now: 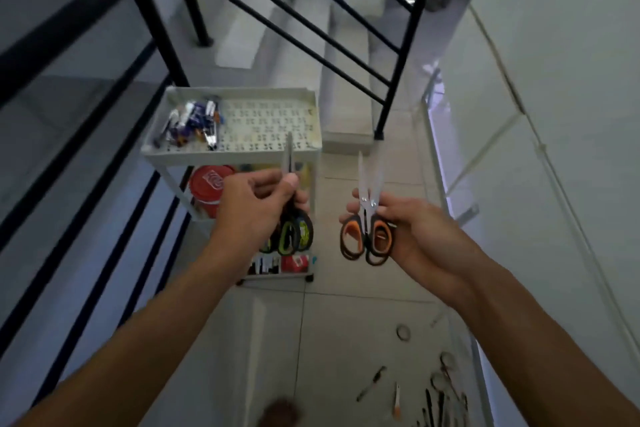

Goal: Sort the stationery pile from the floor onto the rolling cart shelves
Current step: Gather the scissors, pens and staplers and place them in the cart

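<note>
Orange-black scissors, green-black scissors, white cart.

Nothing here can be read. The red lid on my cart's middle shelf, left of centre in the frame, carries a pale emblem (too blurred to make out any letters). The red box on the bottom shelf shows white marks, equally unreadable from where I look.

White rolling cart on tiled floor; pens and markers heaped at top shelf's left end. Tape ring, pens and scissors scattered on floor, lower right.
</note>
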